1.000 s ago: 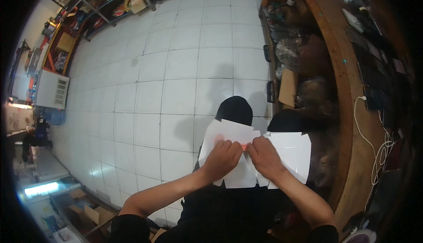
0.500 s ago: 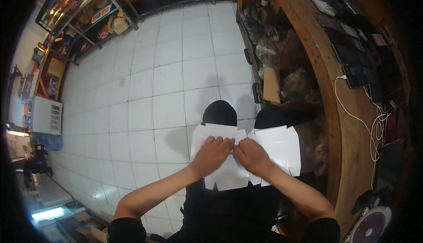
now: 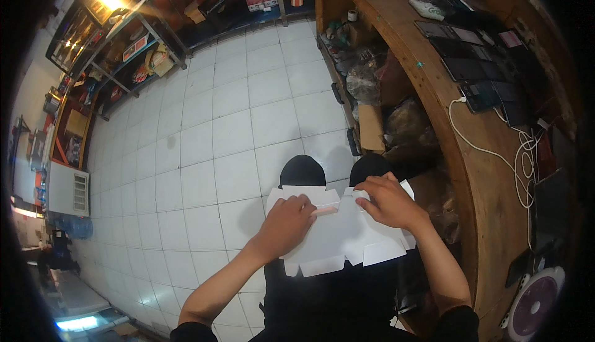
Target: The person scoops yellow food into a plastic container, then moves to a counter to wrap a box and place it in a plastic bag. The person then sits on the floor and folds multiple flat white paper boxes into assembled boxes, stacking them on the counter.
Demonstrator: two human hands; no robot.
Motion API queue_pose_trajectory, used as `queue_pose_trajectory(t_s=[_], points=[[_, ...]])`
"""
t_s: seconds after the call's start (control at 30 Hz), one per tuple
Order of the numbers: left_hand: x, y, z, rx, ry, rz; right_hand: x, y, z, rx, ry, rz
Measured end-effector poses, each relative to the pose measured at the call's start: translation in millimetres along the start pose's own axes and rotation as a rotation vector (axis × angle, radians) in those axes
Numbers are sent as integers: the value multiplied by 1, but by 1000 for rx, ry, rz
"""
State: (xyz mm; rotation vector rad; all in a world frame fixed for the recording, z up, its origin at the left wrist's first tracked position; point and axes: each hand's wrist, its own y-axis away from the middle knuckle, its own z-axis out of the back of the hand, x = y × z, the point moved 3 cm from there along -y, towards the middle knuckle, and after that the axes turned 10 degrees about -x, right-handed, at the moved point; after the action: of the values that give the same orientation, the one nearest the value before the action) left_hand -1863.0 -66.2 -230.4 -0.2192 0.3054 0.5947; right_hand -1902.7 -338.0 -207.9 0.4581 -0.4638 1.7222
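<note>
An unfolded white cardboard box (image 3: 319, 243), with notched flaps along its edges, lies across my lap. My left hand (image 3: 286, 223) rests on its left part, with the fingers curled round a folded flap. A narrow pinkish strip (image 3: 326, 210) shows beside those fingertips; whether it is part of the box I cannot tell. On the right part my right hand (image 3: 389, 200) pinches a small flap near the far edge between thumb and fingers. My palms hide some of the creases.
A wooden counter (image 3: 446, 137) runs along my right, with phones (image 3: 480, 97), a white cable (image 3: 489, 146) and a round purple-and-white fan (image 3: 536, 305). Bags and cardboard fill the shelf below it. White floor tiles (image 3: 217, 137) stretch ahead toward metal shelves (image 3: 139, 57).
My hands were together at the middle of the cardboard and have moved apart, the right one to the right. The gap between the cardboard's two parts has narrowed. The view has shifted slightly.
</note>
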Motion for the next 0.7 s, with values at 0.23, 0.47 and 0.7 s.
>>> queue_pose_trajectory(t_s=[0.23, 0.47, 0.7], points=[[-13, -68, -8, 154, 455, 196, 0, -5, -5, -35, -36, 45], [-21, -71, -21, 35, 549, 263, -15, -3, -21, 85, -123, -102], [-27, -28, -55, -240, 254, -71, -18, -2, -45, 73, -91, -95]])
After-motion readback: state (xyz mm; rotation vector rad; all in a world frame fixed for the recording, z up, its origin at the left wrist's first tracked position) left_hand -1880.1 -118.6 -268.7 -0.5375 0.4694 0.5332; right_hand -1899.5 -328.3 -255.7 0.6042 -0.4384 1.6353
